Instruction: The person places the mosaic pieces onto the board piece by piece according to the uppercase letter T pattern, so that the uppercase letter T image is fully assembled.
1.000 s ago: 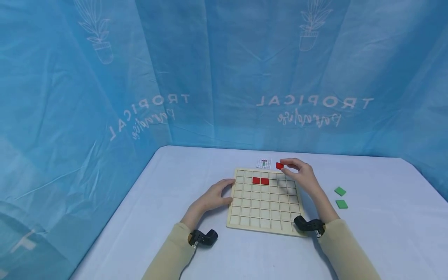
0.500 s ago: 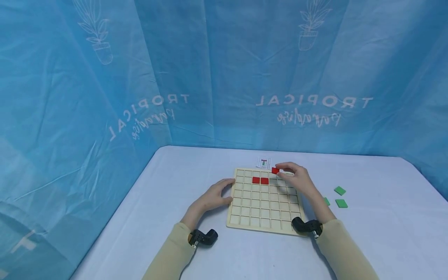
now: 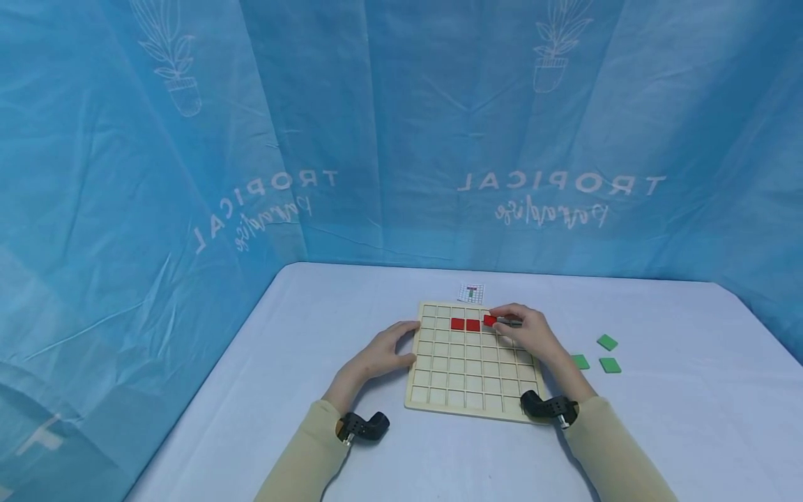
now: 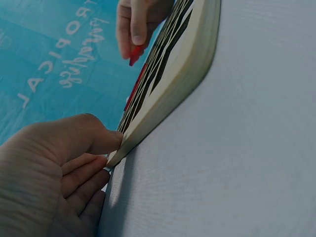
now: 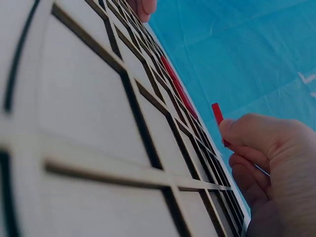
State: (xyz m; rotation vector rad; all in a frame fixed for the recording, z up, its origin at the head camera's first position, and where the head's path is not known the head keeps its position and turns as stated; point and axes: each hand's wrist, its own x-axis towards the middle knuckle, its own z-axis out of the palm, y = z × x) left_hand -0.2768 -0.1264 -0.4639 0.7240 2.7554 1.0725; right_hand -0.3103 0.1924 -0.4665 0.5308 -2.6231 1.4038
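In the head view, a pale wooden grid board (image 3: 473, 366) lies on the table with two red square tiles (image 3: 465, 325) side by side in its upper cells. My right hand (image 3: 530, 331) pinches a third red tile (image 3: 489, 321) between thumb and fingers, just right of that pair. The right wrist view shows this held tile (image 5: 217, 114) tilted and raised off the board. My left hand (image 3: 379, 352) rests at the board's left edge, thumb and index finger spread apart. In the left wrist view its thumb (image 4: 106, 140) touches the board's rim.
Green square tiles (image 3: 607, 342) lie on the white tablecloth (image 3: 263, 418) right of the board, one partly behind the right forearm. A small printed grid card (image 3: 471, 293) sits beyond the board's far edge. A blue curtain (image 3: 401, 139) hangs behind the table.
My right hand has carried the red tile left and nearer, from beyond the board's far edge to beside the two red tiles. A green tile has come into view. The left hand stays put.
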